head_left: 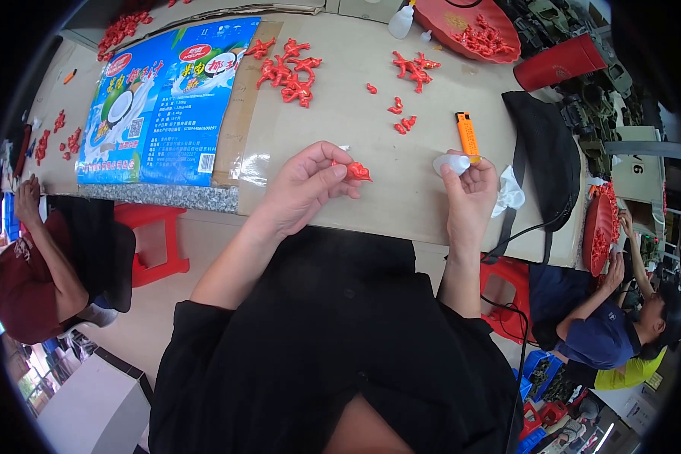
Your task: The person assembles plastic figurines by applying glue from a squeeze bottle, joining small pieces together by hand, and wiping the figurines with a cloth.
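Observation:
My left hand pinches a small glossy red plastic figure piece between thumb and fingertips, above the table. In my right hand is a small white translucent squeeze bottle, gripped by thumb and fingers; its tip is hard to make out. The two held things are apart. An orange lighter lies just beyond my right fingers. Crumpled white tissue sits right of that hand. Beyond my hands lie loose small red pieces and a clump of red figures.
A blue printed cardboard sheet covers the table's left part. At the back stand a white dropper bottle and a red tray of red pieces. A red cylinder and black pouch lie right. Co-workers sit at both sides.

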The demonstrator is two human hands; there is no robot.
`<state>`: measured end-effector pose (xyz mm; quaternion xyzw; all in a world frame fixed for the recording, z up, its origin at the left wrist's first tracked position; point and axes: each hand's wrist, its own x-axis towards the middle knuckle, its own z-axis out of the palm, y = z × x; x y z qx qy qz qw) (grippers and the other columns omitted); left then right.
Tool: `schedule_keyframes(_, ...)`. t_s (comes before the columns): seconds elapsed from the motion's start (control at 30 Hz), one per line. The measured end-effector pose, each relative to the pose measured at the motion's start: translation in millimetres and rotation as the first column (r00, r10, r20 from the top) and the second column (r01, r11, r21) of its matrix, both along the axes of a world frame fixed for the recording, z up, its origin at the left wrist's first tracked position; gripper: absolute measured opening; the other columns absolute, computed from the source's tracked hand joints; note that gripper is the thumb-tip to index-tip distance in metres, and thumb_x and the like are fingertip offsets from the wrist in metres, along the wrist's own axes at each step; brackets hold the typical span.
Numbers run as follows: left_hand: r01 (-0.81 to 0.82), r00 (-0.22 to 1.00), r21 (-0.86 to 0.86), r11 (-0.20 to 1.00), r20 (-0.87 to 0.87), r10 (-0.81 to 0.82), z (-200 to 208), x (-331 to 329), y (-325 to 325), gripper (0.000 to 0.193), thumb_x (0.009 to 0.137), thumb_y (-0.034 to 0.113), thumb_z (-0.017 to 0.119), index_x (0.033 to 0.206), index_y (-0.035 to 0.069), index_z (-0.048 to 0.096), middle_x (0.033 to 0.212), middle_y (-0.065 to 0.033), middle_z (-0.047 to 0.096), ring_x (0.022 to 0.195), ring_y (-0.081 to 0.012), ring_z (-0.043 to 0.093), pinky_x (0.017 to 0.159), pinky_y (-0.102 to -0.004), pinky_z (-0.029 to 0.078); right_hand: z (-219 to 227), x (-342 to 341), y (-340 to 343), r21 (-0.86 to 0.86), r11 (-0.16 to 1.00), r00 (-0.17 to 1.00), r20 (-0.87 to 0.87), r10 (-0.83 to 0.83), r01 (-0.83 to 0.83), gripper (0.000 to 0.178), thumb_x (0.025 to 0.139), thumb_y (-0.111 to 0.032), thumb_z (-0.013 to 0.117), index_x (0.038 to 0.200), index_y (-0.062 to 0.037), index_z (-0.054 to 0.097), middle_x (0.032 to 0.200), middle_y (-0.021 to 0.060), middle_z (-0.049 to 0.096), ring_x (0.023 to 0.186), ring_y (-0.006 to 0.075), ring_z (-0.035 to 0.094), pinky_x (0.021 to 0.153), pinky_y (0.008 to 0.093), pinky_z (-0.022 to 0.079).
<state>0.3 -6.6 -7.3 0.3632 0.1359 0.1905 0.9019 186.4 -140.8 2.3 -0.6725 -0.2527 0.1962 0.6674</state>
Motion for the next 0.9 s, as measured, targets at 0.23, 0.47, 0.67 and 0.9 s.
schedule_keyframes(0.23, -0.031, 1.000, -0.043, 0.999, -0.007, 0.031, 1, -3, -5, 0.014, 0.086, 0.008, 0.047, 0.099, 0.003, 0.048, 0.092, -0.0076, 0.055, 0.086, -0.0160, 0.055, 0.074, -0.0306, 0.045, 4, -13, -7, -0.060, 0.995, 0.950, 0.307, -0.052, 0.074, 0.041, 0.070, 0.001, 0.065, 0.101, -0.0006, 0.039, 0.097, 0.0118, 0.053, 0.087, 0.0147, 0.052, 0.081, 0.0262, 0.040)
schedule_keyframes(0.47, -0.025, 0.999, -0.039, 0.999, 0.041, 0.027, -4, -6, -5, 0.014, 0.087, 0.010, 0.046, 0.098, 0.003, 0.049, 0.093, -0.0075, 0.055, 0.083, -0.0138, 0.053, 0.073, -0.0288, 0.044, 19, -41, 26, -0.201, 0.976, 0.690, 0.718, 0.090, 0.082, 0.009, 0.079, -0.002, 0.054, 0.087, 0.0004, 0.055, 0.081, 0.0123, 0.052, 0.065, 0.0245, 0.055, 0.056, 0.0339, 0.044)
schedule_keyframes(0.67, -0.022, 0.997, 0.017, 1.000, 0.072, 0.020, -5, -6, -6, 0.013, 0.086, 0.008, 0.047, 0.097, 0.003, 0.049, 0.092, -0.0076, 0.055, 0.079, -0.0135, 0.052, 0.073, -0.0274, 0.043, 10, -29, 61, -0.534, 0.825, 0.623, 0.713, 0.322, 0.184, 0.013, 0.081, -0.008, 0.048, 0.089, 0.0015, 0.054, 0.083, 0.0176, 0.052, 0.066, 0.0362, 0.055, 0.056, 0.0417, 0.046)
schedule_keyframes(0.9, -0.036, 0.998, 0.088, 0.996, 0.061, 0.031, -7, -6, -7, 0.015, 0.084, 0.007, 0.051, 0.097, 0.002, 0.048, 0.092, -0.0085, 0.055, 0.082, -0.0148, 0.052, 0.074, -0.0284, 0.043, 6, -34, 67, -0.537, 0.801, 0.617, 0.733, 0.287, 0.265, 0.012, 0.080, -0.007, 0.052, 0.088, 0.0006, 0.055, 0.081, 0.0180, 0.053, 0.067, 0.0342, 0.055, 0.058, 0.0399, 0.045)
